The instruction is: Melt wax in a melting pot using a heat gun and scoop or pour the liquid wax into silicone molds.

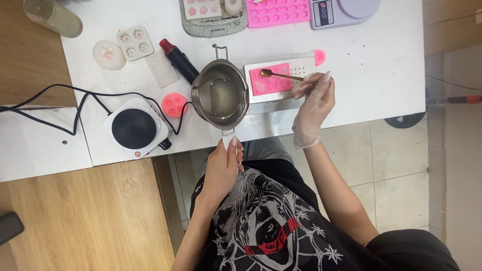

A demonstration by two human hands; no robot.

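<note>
The left grip (227, 158) is closed around the handle of a steel pot (221, 94), thumb on top, forearm running up from the body at the bottom of the head view. The pot is held over the near part of the tabletop (381, 60), its spout end toward a pink mould (270, 79); it holds a pale, clear liquid. The right grip (314, 95), in a thin clear glove, pinches the end of a gold spoon (281, 76) between fingertips, the other fingers loosely curled, wrist bent and forearm coming in from the lower right. The spoon's bowl rests over the upper left of the mould. The mould lies on a white tray (301, 65) just right of the pot.

Left of the pot stands a small white hotplate (134, 128) with a black top, its cable (60, 95) trailing off to the left. A round pink mould (175, 105) lies between hotplate and pot. A black heat gun (179, 60) with a red end lies behind the pot. At the far edge are a larger pink mould (277, 12) and a lilac scale (344, 11).
</note>
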